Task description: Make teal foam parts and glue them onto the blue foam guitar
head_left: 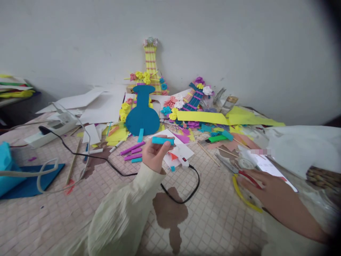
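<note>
A small light-blue paper roll (162,141) lies across the fingers of my left hand (155,154), which is closed on it above the middle of the table. Over at the right, my right hand (266,188) rests on scissors (226,164) with one red and one yellow handle; its fingertips are at the handles, and whether they grip them is unclear. A white glue gun (182,160) with a black cord lies on white card just right of my left hand. Purple paper rolls (132,148) lie to its left, below a dark-blue guitar-shaped cutout (143,115).
Flower-decorated paper crafts (151,64) lean on the wall. A power strip (50,134) with cords and blue paper (34,181) are at the left. Yellow paper (202,117), a phone (274,170) and plastic bags (309,142) lie at the right.
</note>
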`<state>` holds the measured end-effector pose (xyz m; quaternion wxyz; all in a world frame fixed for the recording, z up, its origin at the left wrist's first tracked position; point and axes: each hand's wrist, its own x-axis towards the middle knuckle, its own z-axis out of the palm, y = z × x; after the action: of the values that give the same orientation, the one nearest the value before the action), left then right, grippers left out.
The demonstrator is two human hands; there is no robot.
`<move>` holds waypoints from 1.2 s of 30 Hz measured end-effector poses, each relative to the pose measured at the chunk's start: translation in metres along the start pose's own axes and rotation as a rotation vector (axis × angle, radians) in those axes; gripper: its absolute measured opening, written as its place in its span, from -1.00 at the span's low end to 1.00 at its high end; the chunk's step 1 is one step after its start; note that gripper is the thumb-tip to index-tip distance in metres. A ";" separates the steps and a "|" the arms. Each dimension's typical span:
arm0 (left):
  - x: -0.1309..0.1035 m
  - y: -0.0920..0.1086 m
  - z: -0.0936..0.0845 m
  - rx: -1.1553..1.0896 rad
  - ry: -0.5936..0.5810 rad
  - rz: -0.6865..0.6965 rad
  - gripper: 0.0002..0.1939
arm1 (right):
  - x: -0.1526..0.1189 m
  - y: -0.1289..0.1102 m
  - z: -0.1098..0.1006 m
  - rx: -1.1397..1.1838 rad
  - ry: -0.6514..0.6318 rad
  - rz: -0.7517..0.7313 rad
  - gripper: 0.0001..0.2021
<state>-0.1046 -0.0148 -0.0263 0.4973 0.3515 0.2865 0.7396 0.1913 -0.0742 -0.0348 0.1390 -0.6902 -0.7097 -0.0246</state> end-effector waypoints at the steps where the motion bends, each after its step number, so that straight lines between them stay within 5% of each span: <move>1: 0.000 -0.001 0.000 0.001 -0.006 0.008 -0.78 | 0.002 -0.017 -0.002 -0.004 0.061 -0.026 -0.72; 3: 0.001 -0.003 -0.001 0.000 -0.011 0.015 -0.78 | 0.009 -0.057 0.001 0.064 0.124 -0.119 -0.75; 7: 0.001 -0.003 -0.002 0.026 0.008 0.027 -0.77 | 0.027 -0.137 0.029 0.209 -0.059 -0.438 -0.80; 11: 0.000 0.001 -0.001 0.046 0.004 0.040 -0.78 | 0.040 -0.170 0.057 0.176 -0.124 -0.493 -0.90; 14: 0.000 0.005 0.000 0.039 -0.032 0.054 -0.77 | 0.043 -0.168 0.059 0.236 -0.111 -0.463 -0.92; 22: 0.005 0.009 -0.002 -0.021 0.029 0.009 -0.70 | 0.046 -0.142 0.020 0.683 -0.215 -0.352 -0.85; 36: 0.016 0.010 -0.008 -0.100 0.150 -0.070 -0.62 | 0.109 -0.114 0.015 0.841 -0.227 -0.239 -0.79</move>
<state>-0.1199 -0.0038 -0.0195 0.5170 0.2597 0.2978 0.7593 0.0759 0.0295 -0.0061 0.3246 -0.4854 -0.7435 0.3259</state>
